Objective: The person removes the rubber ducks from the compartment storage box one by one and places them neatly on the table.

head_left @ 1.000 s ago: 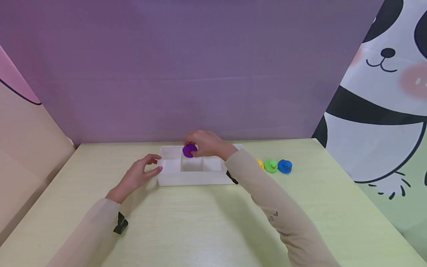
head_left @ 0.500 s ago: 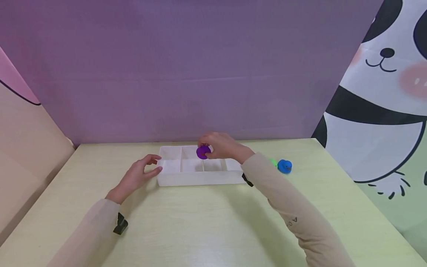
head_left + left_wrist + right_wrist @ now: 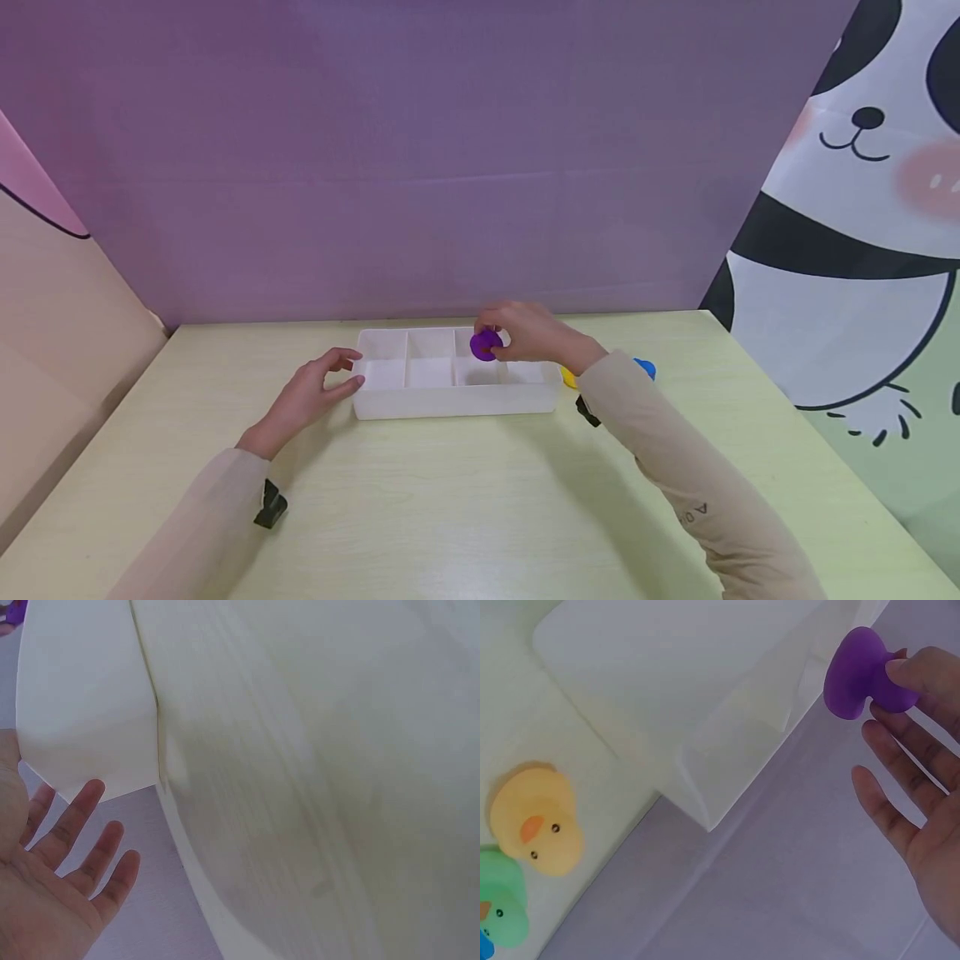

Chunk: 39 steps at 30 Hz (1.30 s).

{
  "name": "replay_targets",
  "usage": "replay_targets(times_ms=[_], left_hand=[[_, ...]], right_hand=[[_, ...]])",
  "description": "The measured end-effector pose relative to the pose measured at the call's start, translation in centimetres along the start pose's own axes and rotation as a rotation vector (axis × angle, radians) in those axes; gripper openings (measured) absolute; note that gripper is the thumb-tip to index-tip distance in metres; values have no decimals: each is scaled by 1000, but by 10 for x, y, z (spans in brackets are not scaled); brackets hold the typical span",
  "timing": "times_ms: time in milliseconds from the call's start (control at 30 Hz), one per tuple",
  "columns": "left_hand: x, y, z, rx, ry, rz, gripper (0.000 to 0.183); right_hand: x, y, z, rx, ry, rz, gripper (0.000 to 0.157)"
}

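My right hand [image 3: 534, 335] pinches a purple rubber duck [image 3: 485, 345] between thumb and fingers, over the third column of a white divided box [image 3: 453, 402]. In the right wrist view the duck [image 3: 853, 671] hangs from the thumb and index finger, while the other fingers extend beside it. At the box's left end is my left hand [image 3: 303, 398], its thumb and fingers apart and right at the end wall. The left wrist view shows those fingers [image 3: 112, 881] loosely spread next to the box's corner. The compartments in sight hold nothing.
Right of the box stand a yellow duck [image 3: 536, 817], a green duck [image 3: 506, 892] and a blue duck [image 3: 647, 367], partly behind the right sleeve in the head view. A purple backdrop [image 3: 450, 167] rises along the table's [image 3: 450, 500] far edge.
My right hand has carried the purple duck rightward over the box, from above the second column to above the third. My left hand and the box have stayed in place.
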<state>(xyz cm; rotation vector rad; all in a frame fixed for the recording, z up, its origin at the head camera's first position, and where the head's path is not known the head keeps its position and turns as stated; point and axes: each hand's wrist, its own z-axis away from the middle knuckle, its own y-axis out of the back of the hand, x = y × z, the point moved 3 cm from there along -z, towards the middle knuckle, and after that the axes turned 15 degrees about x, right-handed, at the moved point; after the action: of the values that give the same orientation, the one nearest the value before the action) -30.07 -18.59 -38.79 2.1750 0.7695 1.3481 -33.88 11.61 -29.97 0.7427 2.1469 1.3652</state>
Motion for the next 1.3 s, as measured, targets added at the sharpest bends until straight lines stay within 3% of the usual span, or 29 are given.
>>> replay_targets(times_ms=[1300], left_hand=[[-2, 0, -1, 16, -11, -4, 42]], right_hand=[[61, 38, 70, 27, -180, 26, 28]])
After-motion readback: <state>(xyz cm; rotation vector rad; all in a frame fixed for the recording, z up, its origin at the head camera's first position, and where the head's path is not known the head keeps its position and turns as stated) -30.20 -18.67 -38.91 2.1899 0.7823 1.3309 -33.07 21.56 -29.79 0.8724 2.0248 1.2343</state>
